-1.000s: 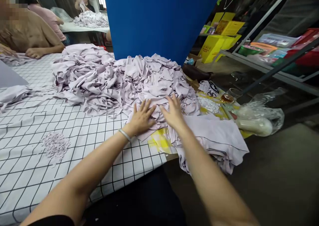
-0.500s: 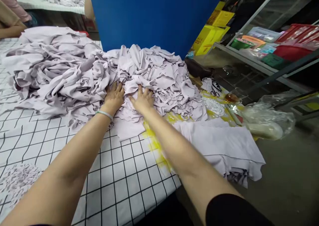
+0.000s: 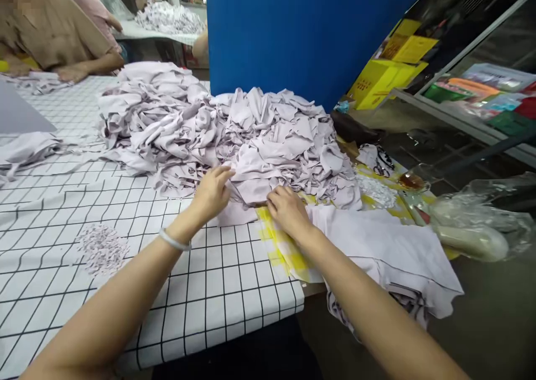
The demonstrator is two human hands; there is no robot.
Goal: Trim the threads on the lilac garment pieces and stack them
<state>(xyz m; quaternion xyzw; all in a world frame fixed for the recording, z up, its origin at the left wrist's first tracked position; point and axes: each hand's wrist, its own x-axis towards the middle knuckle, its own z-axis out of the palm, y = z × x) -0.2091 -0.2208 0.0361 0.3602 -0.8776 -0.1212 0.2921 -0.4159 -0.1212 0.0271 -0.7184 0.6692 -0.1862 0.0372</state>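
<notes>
Underneath everything, the bench [image 3: 201, 290] wears a white cloth ruled with a black grid, and near its right end a yellow-checked patch [image 3: 288, 254] shows through. A big heap of pale lilac fabric pieces [image 3: 234, 131] covers the middle and far part of the bench. The left hand [image 3: 213, 193] rests at the heap's near edge, its fingers [image 3: 224, 173] loosely spread and touching a flat lilac piece [image 3: 251, 189]. The right hand [image 3: 287, 212] lies just beside it on the same piece; its fingers are curled under, so whether they pinch the cloth cannot be told. A flat stack of lilac fabric [image 3: 389, 251] droops over the bench's right corner. A small pile of shredded trimmings [image 3: 103, 249] sits near the left. Behind the heap stands a blue panel [image 3: 301, 34], with yellow boxes [image 3: 385, 73] and a shelf rack [image 3: 473, 101] to the right. A crumpled plastic bag [image 3: 477, 224] lies at the right edge, its contents unclear. Another person in a tan shirt [image 3: 54, 28] leans on the far left, partly cut off.
</notes>
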